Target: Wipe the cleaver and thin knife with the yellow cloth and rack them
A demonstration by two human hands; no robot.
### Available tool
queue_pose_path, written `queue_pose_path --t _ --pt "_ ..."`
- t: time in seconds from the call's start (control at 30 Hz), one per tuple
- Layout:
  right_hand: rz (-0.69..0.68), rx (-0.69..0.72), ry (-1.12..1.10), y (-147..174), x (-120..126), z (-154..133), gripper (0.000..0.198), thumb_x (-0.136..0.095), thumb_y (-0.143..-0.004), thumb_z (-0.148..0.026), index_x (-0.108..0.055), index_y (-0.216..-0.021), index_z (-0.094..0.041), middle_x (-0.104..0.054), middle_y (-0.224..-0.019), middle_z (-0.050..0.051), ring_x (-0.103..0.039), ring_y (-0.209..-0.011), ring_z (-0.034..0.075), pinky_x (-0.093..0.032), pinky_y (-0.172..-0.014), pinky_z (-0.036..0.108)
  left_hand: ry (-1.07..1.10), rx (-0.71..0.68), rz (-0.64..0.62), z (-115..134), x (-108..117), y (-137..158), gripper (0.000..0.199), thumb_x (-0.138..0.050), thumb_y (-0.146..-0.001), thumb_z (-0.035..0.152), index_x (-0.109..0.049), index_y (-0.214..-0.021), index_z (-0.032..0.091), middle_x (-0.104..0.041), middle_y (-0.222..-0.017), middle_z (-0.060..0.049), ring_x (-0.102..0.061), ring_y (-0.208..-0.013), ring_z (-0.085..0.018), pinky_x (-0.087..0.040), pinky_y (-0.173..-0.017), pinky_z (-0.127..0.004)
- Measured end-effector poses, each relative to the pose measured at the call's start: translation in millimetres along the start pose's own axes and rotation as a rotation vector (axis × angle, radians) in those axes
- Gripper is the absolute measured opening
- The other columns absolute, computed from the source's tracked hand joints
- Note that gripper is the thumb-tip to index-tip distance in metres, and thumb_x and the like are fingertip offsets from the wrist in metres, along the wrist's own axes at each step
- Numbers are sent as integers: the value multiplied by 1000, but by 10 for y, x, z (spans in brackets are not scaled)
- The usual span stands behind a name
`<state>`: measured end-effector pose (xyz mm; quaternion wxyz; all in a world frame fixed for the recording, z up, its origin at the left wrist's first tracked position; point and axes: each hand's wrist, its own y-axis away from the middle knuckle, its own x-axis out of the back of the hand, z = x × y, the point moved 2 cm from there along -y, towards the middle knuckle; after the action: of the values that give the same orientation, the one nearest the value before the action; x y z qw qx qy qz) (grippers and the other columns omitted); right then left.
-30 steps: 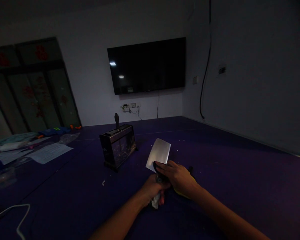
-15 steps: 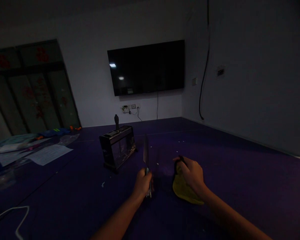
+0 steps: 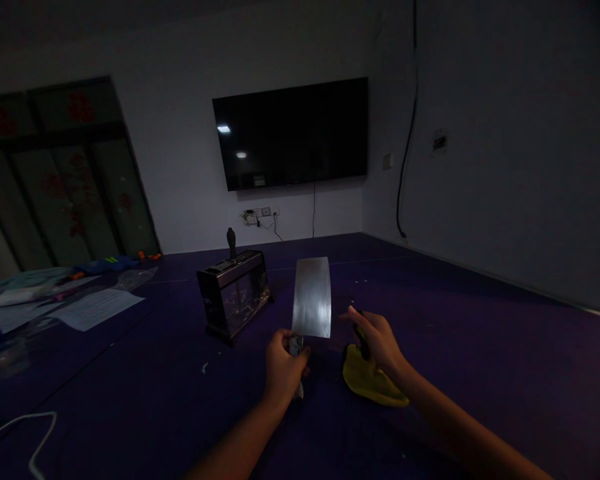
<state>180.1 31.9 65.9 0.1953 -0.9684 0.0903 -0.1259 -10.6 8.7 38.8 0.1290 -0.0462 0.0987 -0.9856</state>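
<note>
My left hand (image 3: 285, 367) is wrapped round the handle of a cleaver (image 3: 312, 297). The broad, shiny face of its blade is turned toward me and stands upright above the fist. To the right, my right hand (image 3: 380, 340) grips a yellow cloth (image 3: 370, 381) by its dark edge, and the rest of it hangs below the fingers. Cloth and blade are apart. Beyond my left hand stands a black knife block (image 3: 235, 293) with see-through sides, a single dark handle (image 3: 231, 243) sticking up from its top.
Papers (image 3: 100, 308), clear plastic wrapping (image 3: 135, 278) and folded fabric (image 3: 35, 279) lie at the left on the purple surface (image 3: 430, 313). A white cable (image 3: 30, 417) curls at the near left. Small white scraps (image 3: 204, 367) are scattered about. A television (image 3: 293, 137) hangs on the back wall.
My left hand has turned the cleaver from edge-on to flat-on, so its broad face shows. My right hand still has the cloth, with its fingers shifted slightly and the upper edge lower.
</note>
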Motion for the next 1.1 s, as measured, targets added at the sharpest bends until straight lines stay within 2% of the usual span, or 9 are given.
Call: queue_pose_path --t 0.2,0.3,0.47,0.73,0.83,0.93,1.1 --pt "-72 -3 -8 18 -73 -26 46 -56 -67 -60 -57 -59 -15 -38 -44 -4 -36 -42 9 -27 -42 23 -28 29 -22 -76 -31 -6 34 -70 -60 21 -46 -84 17 -54 -69 3 -47 -41 -6 -36 -36 -17" --pt "-82 -25 -15 13 -84 -22 40 -60 -64 -56 -58 -59 -16 -40 -45 -4 -37 -43 9 -27 -41 22 -39 60 -70 -88 -55 3 32 -70 -61 23 -45 -81 17 -54 -68 3 -46 -39 -5 -35 -36 -17" --pt "-77 -144 -59 -7 -89 26 36 -63 -61 -51 -58 -60 -15 -40 -43 -5 -37 -40 8 -28 -40 22 -31 69 -116 -69 -74 24 31 -69 -63 28 -44 -79 17 -54 -67 3 -45 -37 -5 -34 -35 -17" --pt "-111 -226 -261 24 -114 10 33 -67 -58 -45 -51 -57 -17 -41 -42 -6 -37 -38 7 -30 -41 22 50 85 -146 -106 -103 48 40 -73 -58 38 -45 -78 17 -54 -64 4 -44 -36 -5 -32 -34 -17" --pt "-119 -217 -304 16 -107 30 33 -68 -57 -45 -52 -57 -16 -41 -41 -7 -36 -37 7 -28 -40 22 118 191 -173 -129 -114 47 43 -74 -56 38 -45 -80 18 -52 -60 5 -44 -35 -6 -32 -34 -18" --pt "-98 -183 -344 5 -95 50 33 -69 -56 -45 -52 -56 -16 -40 -41 -7 -35 -37 7 -27 -39 22 222 395 -273 -142 -114 36 47 -76 -53 39 -47 -83 16 -52 -57 5 -45 -36 -7 -34 -36 -19" --pt "-112 -169 -385 14 -98 37 34 -70 -56 -44 -50 -54 -17 -40 -39 -7 -33 -36 6 -25 -38 21 357 554 -630 -116 -132 55 40 -70 -62 44 -56 -75 9 -57 -59 -1 -47 -40 -6 -34 -40 -18"
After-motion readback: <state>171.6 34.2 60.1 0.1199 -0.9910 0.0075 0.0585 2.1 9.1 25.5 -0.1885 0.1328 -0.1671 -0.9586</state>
